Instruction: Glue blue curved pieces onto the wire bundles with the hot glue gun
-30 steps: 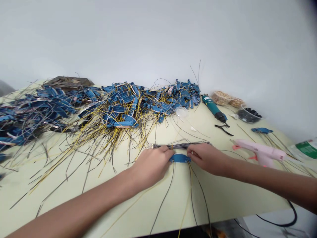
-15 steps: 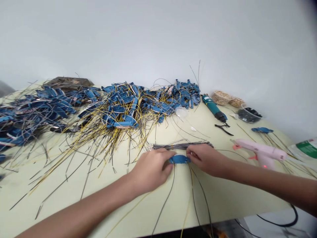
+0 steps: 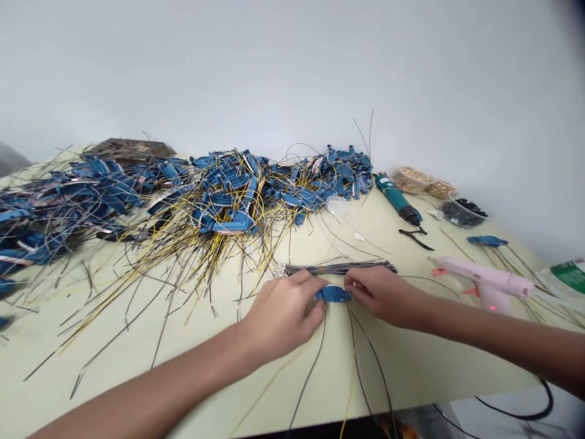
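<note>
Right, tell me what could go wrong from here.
The pink glue gun shows a red light, so it may be hot, and the right forearm lies close by.
Wires trail from the blue plastic piece past the table's near edge; they could snag.
The tied wire bundle lies just beyond both hands, so a knuckle might nudge it.
</note>
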`<action>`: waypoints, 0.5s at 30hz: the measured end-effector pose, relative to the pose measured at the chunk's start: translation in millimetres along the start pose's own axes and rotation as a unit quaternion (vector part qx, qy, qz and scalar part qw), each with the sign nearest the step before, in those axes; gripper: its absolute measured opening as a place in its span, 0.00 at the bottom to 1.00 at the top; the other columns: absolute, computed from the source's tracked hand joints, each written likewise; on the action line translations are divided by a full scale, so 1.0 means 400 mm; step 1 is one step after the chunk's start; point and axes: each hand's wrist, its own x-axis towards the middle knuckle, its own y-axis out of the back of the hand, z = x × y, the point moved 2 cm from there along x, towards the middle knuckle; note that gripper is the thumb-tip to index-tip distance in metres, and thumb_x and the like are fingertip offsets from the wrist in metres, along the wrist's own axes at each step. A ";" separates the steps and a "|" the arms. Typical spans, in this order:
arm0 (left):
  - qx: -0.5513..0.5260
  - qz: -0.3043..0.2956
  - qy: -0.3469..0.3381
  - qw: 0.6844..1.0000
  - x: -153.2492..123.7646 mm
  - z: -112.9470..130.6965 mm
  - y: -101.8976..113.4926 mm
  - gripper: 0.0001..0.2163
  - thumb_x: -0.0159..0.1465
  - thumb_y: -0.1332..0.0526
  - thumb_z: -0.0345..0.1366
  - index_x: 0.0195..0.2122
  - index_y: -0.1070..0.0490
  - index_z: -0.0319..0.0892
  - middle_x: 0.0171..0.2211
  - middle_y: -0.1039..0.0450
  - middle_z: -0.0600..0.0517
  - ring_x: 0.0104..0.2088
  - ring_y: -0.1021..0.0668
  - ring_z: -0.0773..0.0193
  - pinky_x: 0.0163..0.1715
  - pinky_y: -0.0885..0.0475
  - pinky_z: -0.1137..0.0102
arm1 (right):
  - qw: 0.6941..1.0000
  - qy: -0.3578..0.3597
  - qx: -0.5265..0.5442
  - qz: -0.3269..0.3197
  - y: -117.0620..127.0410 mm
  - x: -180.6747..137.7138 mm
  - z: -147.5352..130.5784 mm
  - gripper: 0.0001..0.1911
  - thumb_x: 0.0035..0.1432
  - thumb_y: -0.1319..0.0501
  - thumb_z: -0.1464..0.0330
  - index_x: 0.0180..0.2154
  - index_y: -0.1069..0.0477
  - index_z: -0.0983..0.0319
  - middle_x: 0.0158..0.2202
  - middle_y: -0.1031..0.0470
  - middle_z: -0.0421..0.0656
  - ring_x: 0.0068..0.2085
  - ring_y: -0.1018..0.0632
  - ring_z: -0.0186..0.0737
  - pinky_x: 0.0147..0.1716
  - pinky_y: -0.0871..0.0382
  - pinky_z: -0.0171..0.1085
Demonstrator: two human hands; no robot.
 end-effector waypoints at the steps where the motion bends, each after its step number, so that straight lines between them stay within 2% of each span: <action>1: 0.004 0.002 -0.002 1.000 -0.001 0.001 0.000 0.15 0.65 0.46 0.35 0.51 0.28 0.46 0.42 0.24 0.48 0.40 0.20 0.52 0.39 0.23 0.56 | 1.000 0.000 -0.003 -0.001 0.000 0.000 -0.001 0.11 0.66 0.42 0.63 0.38 0.28 0.64 0.33 0.26 0.39 0.34 0.23 0.35 0.37 0.27 0.40; 15: 0.026 0.019 -0.041 0.999 -0.012 0.010 -0.021 0.15 0.65 0.47 0.33 0.51 0.30 0.42 0.39 0.25 0.48 0.37 0.20 0.50 0.34 0.21 0.53 | 0.999 -0.023 -0.046 -0.013 0.003 -0.004 -0.024 0.10 0.66 0.41 0.64 0.39 0.28 0.65 0.34 0.25 0.40 0.35 0.23 0.35 0.38 0.26 0.41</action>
